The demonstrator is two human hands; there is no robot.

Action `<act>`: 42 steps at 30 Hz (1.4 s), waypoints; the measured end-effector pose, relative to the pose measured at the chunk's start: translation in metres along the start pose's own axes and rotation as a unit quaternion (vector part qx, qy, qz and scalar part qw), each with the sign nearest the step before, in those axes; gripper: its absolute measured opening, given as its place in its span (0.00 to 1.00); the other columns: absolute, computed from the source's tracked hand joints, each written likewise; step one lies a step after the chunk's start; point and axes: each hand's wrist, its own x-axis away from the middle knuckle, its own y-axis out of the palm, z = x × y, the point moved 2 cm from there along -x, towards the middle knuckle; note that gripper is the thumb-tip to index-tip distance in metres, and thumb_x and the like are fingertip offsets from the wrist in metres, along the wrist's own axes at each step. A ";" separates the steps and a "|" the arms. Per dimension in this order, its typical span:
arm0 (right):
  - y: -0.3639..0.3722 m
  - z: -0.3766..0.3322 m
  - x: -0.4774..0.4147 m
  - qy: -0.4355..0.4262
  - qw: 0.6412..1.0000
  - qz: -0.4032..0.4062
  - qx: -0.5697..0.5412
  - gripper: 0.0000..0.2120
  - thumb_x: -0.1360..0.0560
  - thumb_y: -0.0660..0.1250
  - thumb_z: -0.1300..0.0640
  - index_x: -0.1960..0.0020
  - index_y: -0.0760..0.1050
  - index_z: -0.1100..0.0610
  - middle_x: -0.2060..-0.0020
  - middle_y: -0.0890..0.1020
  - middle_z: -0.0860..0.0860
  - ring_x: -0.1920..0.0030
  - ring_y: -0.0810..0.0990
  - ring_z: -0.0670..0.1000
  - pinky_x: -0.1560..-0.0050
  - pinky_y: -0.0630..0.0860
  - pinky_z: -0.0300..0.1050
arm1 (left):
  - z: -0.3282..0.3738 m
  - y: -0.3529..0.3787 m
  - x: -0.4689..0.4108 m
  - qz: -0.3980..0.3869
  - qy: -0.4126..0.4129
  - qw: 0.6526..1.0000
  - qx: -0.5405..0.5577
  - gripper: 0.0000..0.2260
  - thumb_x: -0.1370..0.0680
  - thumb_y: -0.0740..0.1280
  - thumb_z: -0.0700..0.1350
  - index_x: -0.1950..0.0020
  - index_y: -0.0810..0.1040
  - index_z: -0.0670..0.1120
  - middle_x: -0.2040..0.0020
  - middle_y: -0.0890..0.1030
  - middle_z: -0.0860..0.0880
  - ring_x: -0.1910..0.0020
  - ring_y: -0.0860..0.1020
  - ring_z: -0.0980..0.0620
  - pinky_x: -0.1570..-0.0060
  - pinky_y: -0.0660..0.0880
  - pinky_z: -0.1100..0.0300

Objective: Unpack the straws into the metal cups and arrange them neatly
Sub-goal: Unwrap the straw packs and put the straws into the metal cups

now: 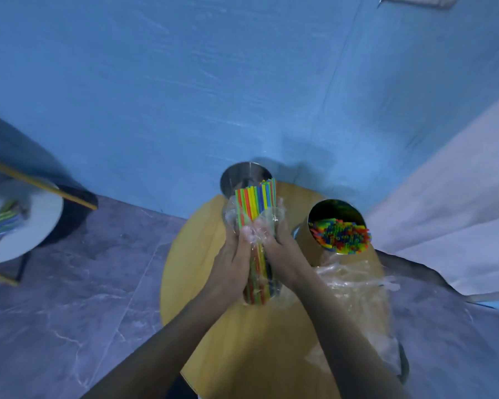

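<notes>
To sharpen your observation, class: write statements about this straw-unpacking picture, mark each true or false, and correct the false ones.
1. The left hand and right hand both grip the wrapped straw bundle. True.
2. The metal cup on the right is empty. False: the right metal cup holds coloured straws.
3. The table is square. False: the yellow table is round.
4. A loose clear wrapper lies on the table near that cup. True.
</notes>
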 end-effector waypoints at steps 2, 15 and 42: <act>-0.002 -0.007 -0.020 0.011 1.000 0.000 0.011 0.40 0.17 0.59 0.35 0.17 0.36 0.42 0.19 0.57 0.44 0.21 0.59 0.45 0.22 0.58 0.48 | 0.010 -0.004 -0.018 -0.008 -0.022 1.000 -0.014 0.28 0.25 0.50 0.76 0.25 0.56 0.74 0.38 0.76 0.70 0.37 0.76 0.67 0.31 0.71 0.56; -0.018 -0.009 -0.067 0.139 0.986 -0.045 0.081 0.32 0.20 0.55 0.32 0.23 0.62 0.48 0.45 0.84 0.51 0.46 0.85 0.52 0.37 0.80 0.58 | 0.018 -0.021 -0.067 -0.098 -0.140 0.985 -0.019 0.29 0.18 0.49 0.70 0.24 0.65 0.56 0.35 0.78 0.54 0.37 0.79 0.57 0.32 0.73 0.54; -0.037 -0.034 -0.069 0.380 0.894 -0.119 0.207 0.34 0.17 0.47 0.32 0.26 0.71 0.54 0.39 0.80 0.58 0.47 0.81 0.57 0.44 0.78 0.52 | 0.021 -0.037 -0.075 -0.180 -0.368 0.911 0.039 0.30 0.21 0.57 0.72 0.34 0.79 0.50 0.44 0.87 0.44 0.46 0.86 0.44 0.41 0.81 0.45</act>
